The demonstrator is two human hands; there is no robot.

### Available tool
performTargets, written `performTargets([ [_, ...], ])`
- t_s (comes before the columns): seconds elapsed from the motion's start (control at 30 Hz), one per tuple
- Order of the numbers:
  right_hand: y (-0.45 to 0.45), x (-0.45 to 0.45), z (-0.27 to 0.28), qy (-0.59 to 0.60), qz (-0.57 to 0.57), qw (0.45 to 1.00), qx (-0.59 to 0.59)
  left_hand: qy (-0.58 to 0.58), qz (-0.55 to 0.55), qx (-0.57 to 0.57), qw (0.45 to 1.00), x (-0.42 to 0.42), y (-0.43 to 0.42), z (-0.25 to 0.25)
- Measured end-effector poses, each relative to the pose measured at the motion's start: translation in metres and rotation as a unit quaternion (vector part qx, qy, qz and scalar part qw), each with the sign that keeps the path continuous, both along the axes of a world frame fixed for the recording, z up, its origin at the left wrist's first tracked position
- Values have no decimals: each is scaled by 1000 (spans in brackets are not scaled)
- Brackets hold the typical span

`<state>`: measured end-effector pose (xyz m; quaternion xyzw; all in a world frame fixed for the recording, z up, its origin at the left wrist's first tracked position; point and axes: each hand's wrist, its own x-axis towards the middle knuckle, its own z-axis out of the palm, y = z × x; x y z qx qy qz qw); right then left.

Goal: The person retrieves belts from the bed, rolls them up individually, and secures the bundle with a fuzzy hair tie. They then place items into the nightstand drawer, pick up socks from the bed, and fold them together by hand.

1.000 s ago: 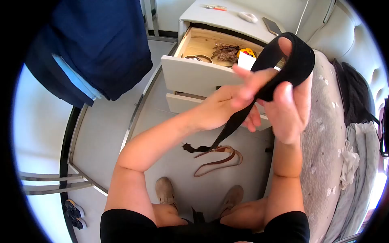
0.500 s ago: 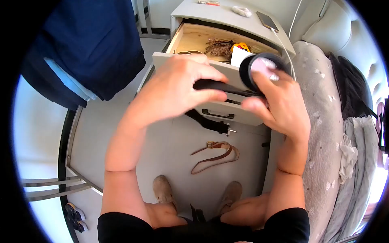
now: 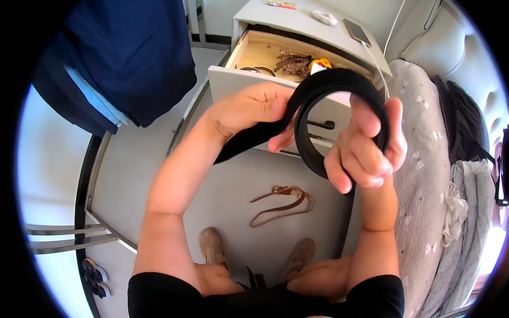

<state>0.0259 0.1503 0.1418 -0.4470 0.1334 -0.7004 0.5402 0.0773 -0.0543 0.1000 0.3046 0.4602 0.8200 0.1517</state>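
Black belt coiled, grasped in right hand; left hand, just beside the coil, grips its straight run, sloping down-left

The left forearm hides one end of the black belt, which covers part of the drawer. The top edge crops navy clothes; a red item on the surface is too small to tell.
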Motion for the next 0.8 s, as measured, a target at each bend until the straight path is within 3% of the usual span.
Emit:
performTargets([
  [0.03, -1, 6, 3, -57, -11, 998, -6, 0, 18, -12, 1000, -2, 4, -2],
  [0.13, -3, 7, 9, -57, -20, 998, -30, 30, 59, -83, 994, -6, 10, -3],
  [0.23, -2, 9, 14, -37, -111, 992, -48, 54, 152, 0, 987, -13, 32, -14],
  [0.3, -3, 11, 16, 25, -239, 969, -59, 23, 151, 21, 988, -7, 44, -11],
  [0.37, -8, 8, 10, 175, -403, 893, -96, 4, 128, 49, 991, -5, 58, -11],
  [0.53, -7, 11, 4, 420, -623, 659, -13, -14, 55, 65, 996, -5, 67, -18],
  [0.7, 1, -28, -8, 635, -607, 472, -77, -59, 30, -46, 997, -2, 63, -12],
  [0.73, 2, -35, -1, 709, -584, 380, -110, -45, 37, -92, 994, 0, 58, -4],
  [0.8, 2, -42, -4, 763, -562, 300, -109, -62, 64, -156, 984, 0, 49, 4],
])
